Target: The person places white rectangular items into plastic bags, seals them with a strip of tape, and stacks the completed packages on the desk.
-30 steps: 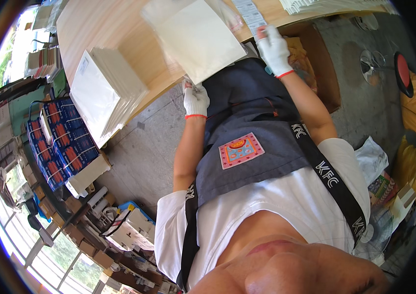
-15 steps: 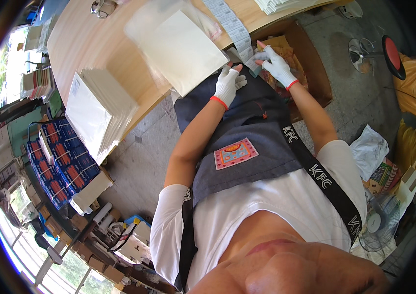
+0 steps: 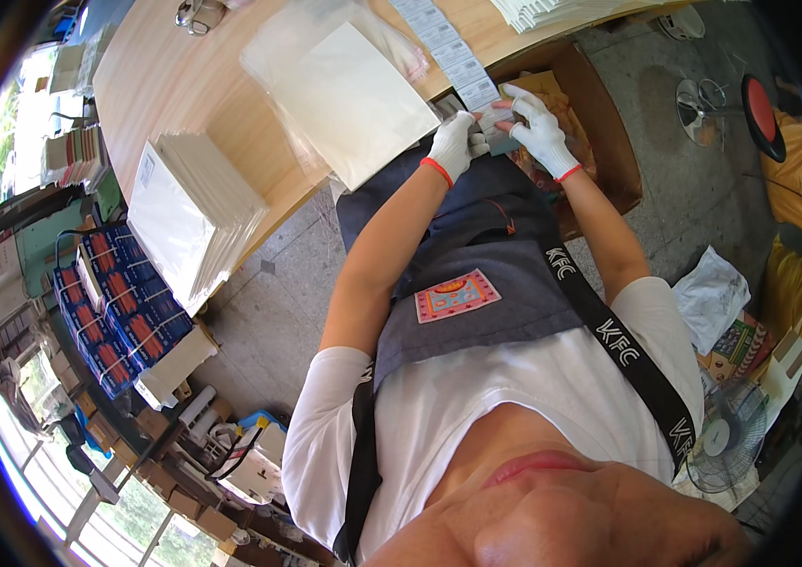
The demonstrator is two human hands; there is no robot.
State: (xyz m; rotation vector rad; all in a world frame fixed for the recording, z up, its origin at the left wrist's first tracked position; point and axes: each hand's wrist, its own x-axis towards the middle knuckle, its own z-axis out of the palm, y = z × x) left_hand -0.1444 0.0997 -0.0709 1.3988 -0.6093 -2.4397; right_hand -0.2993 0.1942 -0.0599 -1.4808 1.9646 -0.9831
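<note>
A long strip of printed white labels point(image 3: 457, 61) runs over the table's near edge and hangs down in front of me. Its lower end lies between my two hands, both in white knit gloves with red cuffs and bare fingertips. My left hand point(image 3: 455, 148) is closed, its fingertips on the strip's left edge. My right hand point(image 3: 540, 130) pinches the strip's right edge, thumb and forefinger on either side of it. Left of the strip, a stack of cream-white sheets point(image 3: 358, 104) rests on clear plastic bags point(image 3: 273, 57) at the table edge.
The wooden table point(image 3: 160, 80) also carries a fanned pile of plastic-sleeved white packs point(image 3: 193, 203). A cardboard box point(image 3: 613, 146) with yellow packaging stands below the strip on the right. Farther right are a red-topped stool point(image 3: 762, 115) and a fan point(image 3: 722, 435). Strapped blue bundles point(image 3: 122, 302) stand left.
My left hand has moved right and up onto the strip, its fingers closing there. My right hand has shifted slightly right. The strip's lower end is straighter between my hands.
</note>
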